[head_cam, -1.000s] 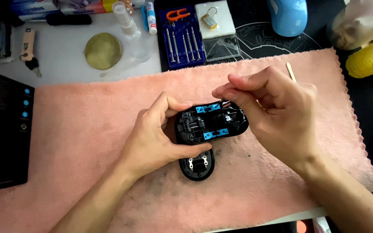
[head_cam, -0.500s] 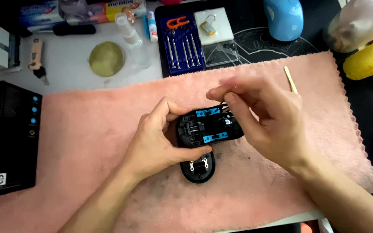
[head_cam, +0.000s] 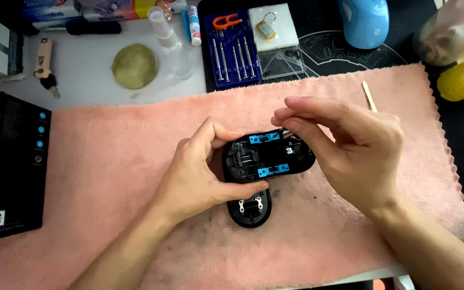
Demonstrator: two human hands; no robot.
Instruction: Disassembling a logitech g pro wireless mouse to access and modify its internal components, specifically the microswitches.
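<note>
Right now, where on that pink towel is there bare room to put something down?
The pink towel is bare between the black box and the left hand, and again below the right hand toward its front edge. It is crowded mid-towel around the opened black device, and behind by the screwdriver set.

Opened black mouse shell (head_cam: 267, 158), blue parts, above pink towel.

You get bright, even overhead light (soft shadows only), slight motion blur, and washed-out top corners.
</note>
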